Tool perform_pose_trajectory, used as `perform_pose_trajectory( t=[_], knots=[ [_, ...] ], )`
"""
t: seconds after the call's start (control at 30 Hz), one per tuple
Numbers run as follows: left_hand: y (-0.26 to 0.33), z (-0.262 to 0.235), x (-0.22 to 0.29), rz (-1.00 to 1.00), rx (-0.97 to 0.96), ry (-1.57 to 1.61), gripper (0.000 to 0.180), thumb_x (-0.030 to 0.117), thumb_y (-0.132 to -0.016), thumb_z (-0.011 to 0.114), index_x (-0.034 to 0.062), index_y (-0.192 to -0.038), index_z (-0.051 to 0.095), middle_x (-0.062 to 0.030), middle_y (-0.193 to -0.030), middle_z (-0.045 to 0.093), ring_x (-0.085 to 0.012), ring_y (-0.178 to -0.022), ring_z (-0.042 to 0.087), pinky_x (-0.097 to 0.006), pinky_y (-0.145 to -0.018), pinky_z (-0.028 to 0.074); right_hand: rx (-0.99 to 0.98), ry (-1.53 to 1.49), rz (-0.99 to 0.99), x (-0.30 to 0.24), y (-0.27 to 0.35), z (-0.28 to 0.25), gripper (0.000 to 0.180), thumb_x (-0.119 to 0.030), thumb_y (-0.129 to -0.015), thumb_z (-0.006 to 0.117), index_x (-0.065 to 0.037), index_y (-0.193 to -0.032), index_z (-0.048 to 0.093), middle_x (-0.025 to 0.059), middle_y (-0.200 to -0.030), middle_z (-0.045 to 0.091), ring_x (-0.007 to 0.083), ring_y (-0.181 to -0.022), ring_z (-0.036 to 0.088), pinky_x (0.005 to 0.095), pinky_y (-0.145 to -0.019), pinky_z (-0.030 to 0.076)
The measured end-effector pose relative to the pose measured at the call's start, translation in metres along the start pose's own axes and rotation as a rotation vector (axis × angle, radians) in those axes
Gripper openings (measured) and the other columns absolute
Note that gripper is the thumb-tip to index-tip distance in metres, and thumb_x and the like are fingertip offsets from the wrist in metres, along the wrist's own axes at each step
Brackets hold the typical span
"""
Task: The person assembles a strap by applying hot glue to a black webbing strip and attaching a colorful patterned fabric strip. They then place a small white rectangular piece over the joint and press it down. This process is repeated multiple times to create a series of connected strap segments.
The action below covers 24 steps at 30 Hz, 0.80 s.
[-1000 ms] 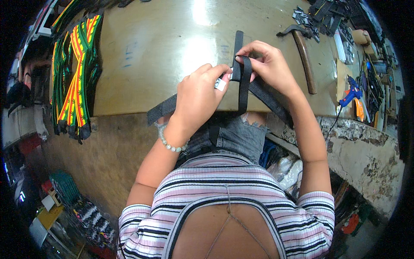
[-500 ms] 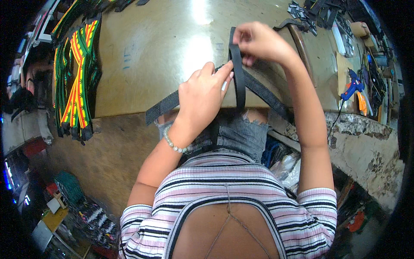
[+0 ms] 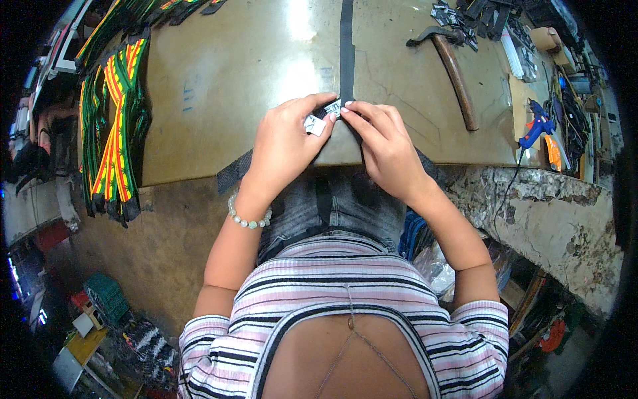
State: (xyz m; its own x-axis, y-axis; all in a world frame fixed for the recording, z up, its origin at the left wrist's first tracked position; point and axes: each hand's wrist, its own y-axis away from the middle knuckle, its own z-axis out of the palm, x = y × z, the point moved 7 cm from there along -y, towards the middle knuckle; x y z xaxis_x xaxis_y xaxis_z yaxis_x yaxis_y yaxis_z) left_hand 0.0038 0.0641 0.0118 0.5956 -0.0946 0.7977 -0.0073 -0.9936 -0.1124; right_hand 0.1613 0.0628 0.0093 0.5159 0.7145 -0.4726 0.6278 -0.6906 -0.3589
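Observation:
My left hand (image 3: pixel 282 143) and my right hand (image 3: pixel 389 149) meet at the near part of the table, both with fingers closed. Between them is a small black-and-white label (image 3: pixel 333 108), laid against a black strap (image 3: pixel 347 56) that runs away from me up the table. My left hand pinches at the label's left side, with a white tag (image 3: pixel 314 125) showing between its thumb and fingers. The fingertips of my right hand press the strap beside the label. A wider black webbing piece (image 3: pixel 234 171) passes under both hands, its ends showing by my forearms.
Bundles of green, yellow and red straps (image 3: pixel 118 126) hang over the table's left edge. At right are a hammer (image 3: pixel 455 80) with a wooden handle, a blue glue gun (image 3: pixel 535 126) with its cord, and black buckle-like pieces (image 3: pixel 458 23). The stone table edge (image 3: pixel 551 199) is chipped.
My right hand has come down and left from the raised strap to the label. The strap loop is now laid out straight away from me. The label has come into view.

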Motion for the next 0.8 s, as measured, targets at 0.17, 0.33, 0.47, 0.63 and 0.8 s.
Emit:
perform_pose_trajectory(
  t=[0.17,0.33,0.47,0.63,0.8],
  knots=[
    [0.000,-0.001,0.000,0.013,0.049,0.026,0.028,0.015,-0.082,0.071,0.0050,-0.109,0.073,-0.0197,-0.098,0.071,-0.0340,-0.084,0.070,-0.037,-0.077,0.056,-0.033,0.204,-0.058,-0.019,-0.011,-0.002,0.039,-0.001,-0.082,0.057,0.002,-0.121,0.062,0.0149,-0.126,0.059,0.0338,-0.109,0.056,0.0397,-0.095,0.049],
    [0.004,-0.002,0.013,0.103,0.093,-0.109,0.027,0.016,-0.084,0.073,0.0052,-0.109,0.071,-0.0176,-0.095,0.071,-0.0325,-0.081,0.069,-0.038,-0.073,0.055,0.067,-0.204,0.322,0.072,-0.015,-0.032,0.034,-0.025,-0.094,0.061,0.000,-0.116,0.064,0.0170,-0.119,0.062,0.0337,-0.107,0.058,0.0411,-0.094,0.048],
    [0.016,-0.010,0.017,0.112,0.155,-0.170,0.025,0.017,-0.084,0.075,0.0053,-0.106,0.071,-0.0174,-0.090,0.069,-0.0340,-0.079,0.067,-0.039,-0.072,0.054,0.293,0.849,0.441,0.135,-0.029,-0.098,0.041,-0.040,-0.095,0.060,-0.001,-0.107,0.065,0.0198,-0.107,0.065,0.0343,-0.099,0.062,0.0436,-0.087,0.051],
    [0.017,-0.016,0.006,0.084,0.142,-0.144,0.024,0.019,-0.082,0.076,0.0049,-0.102,0.072,-0.0164,-0.087,0.069,-0.0337,-0.077,0.067,-0.039,-0.071,0.054,0.238,0.180,0.817,0.092,-0.028,-0.113,0.038,-0.035,-0.101,0.054,0.002,-0.095,0.061,0.0217,-0.079,0.065,0.0385,-0.074,0.064,0.0444,-0.069,0.051],
    [0.018,-0.015,0.001,0.103,0.128,-0.107,0.027,0.018,-0.081,0.078,0.0024,-0.102,0.071,-0.0167,-0.088,0.069,-0.0325,-0.079,0.067,-0.038,-0.073,0.054,0.060,-0.016,0.394,-0.005,-0.019,-0.058,0.035,-0.031,-0.102,0.053,0.003,-0.092,0.056,0.0285,-0.073,0.062,0.0496,-0.070,0.062,0.0515,-0.060,0.049]
  ],
)
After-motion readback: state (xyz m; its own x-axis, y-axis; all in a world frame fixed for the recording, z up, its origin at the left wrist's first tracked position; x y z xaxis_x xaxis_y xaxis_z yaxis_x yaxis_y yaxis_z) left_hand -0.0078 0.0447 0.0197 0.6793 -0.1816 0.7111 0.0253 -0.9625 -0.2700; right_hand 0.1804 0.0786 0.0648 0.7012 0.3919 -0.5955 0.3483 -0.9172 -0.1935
